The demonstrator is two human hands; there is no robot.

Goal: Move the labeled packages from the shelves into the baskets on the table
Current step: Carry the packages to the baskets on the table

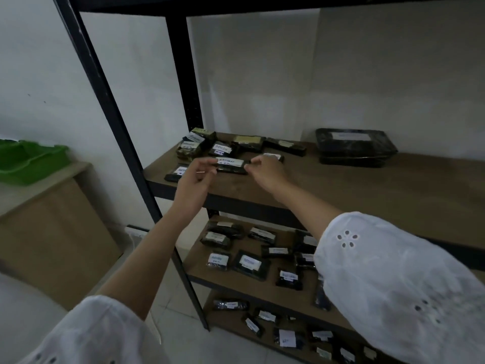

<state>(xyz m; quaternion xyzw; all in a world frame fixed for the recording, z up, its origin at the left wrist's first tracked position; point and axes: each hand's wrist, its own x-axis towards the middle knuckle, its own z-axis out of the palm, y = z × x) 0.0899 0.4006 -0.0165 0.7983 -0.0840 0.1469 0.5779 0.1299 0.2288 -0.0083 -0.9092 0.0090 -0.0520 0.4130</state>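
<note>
At nine o'clock a green plastic basket (31, 161) sits on the pale tabletop (65, 174). Near the centre, the left hand (194, 182) pinches the nine o'clock end of a flat black white-labelled package (232, 165) and the right hand (265, 171) pinches its three o'clock end, over the brown wooden shelf (367, 185). Large stacked black packages (354, 147) lie at two o'clock.

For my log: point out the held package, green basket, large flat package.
held package (231, 162), head view, white label
green basket (34, 172), head view, front wall
large flat package (354, 148), head view, top face
</note>
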